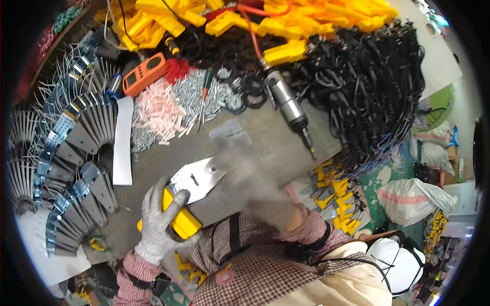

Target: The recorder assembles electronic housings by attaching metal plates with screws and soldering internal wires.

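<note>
My left hand, in a grey-white glove, grips a yellow plastic handle. A flat silver metal plate with a slot and a hole extends from the handle over the grey worktop. Near the plate's far right end is my right hand, smeared by motion, so its fingers and anything in them cannot be made out. Just beyond it lies a small clear plastic bag. A silver and black power screwdriver rests on the worktop to the right, its bit pointing toward me.
Rows of metal plates with cable ties line the left. Pale pink plugs, screws, a green-and-orange screwdriver and an orange meter lie farther back. Yellow plastic parts and black cables are heaped behind and right.
</note>
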Demonstrator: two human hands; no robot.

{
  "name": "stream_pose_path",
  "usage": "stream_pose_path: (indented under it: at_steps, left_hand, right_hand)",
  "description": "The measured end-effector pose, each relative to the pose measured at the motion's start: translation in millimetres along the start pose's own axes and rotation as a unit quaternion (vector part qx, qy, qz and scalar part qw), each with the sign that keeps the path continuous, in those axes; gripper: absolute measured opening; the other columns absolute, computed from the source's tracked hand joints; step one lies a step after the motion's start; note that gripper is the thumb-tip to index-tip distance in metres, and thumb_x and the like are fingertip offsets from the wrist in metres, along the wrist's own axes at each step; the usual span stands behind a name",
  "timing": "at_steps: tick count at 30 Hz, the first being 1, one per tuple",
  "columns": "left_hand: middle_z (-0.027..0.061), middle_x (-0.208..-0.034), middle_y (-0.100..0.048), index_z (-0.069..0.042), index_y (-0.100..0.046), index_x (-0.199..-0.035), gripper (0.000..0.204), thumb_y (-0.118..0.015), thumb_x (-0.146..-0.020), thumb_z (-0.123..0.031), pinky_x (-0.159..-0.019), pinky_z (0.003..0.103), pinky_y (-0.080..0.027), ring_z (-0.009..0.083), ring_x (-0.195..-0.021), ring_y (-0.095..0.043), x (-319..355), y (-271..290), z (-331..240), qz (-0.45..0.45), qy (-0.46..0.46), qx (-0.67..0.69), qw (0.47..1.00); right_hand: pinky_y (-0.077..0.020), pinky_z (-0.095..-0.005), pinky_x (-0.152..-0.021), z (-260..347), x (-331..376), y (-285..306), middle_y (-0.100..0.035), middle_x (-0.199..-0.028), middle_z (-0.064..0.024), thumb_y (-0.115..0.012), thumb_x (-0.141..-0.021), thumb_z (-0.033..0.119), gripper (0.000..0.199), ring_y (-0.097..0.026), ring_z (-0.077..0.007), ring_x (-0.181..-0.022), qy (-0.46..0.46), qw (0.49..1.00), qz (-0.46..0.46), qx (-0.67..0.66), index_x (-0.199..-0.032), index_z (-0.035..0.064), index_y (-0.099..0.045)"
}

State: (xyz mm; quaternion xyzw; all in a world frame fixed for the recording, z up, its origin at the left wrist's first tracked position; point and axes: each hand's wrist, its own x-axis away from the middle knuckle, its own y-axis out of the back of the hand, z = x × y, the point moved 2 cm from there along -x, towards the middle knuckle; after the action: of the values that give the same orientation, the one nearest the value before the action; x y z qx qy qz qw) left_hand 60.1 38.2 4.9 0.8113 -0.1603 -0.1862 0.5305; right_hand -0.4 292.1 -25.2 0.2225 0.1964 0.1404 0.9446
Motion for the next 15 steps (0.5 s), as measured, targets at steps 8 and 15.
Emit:
stream_pose_path:
  at_steps: [8, 15]
  left_hand:
    - [0.0298, -0.148, -0.038, -0.02, -0.055, -0.14, 0.096, -0.087, -0.055, -0.052, -0.108, 0.06, -0.037, 0.0516, -0.129, -0.043, -9, 7, -6, 0.025, -0.006, 0.013, 1.0]
    - [0.025, -0.149, -0.036, -0.022, -0.054, -0.142, 0.096, -0.088, -0.057, -0.05, -0.105, 0.061, -0.039, 0.0508, -0.128, -0.043, -10, 10, -2, 0.07, 0.008, 0.028, 0.997]
  right_hand:
    - [-0.0539, -0.0425, -0.09, -41, -33, 144, -0.065, -0.11, -0.0211, -0.073, -0.079, 0.018, 0.078, -0.067, -0.0353, -0.1, -0.111, 0.95, -0.192, 0.22, -0.149, 0.0025, -0.039]
    - [-0.0526, -0.0403, -0.093, 7, -55, 33, -0.055, -0.137, -0.0135, -0.066, -0.094, 0.024, 0.057, -0.061, -0.0181, -0.102, -0.105, 0.733, -0.221, -0.635, -0.144, 0.0071, -0.045]
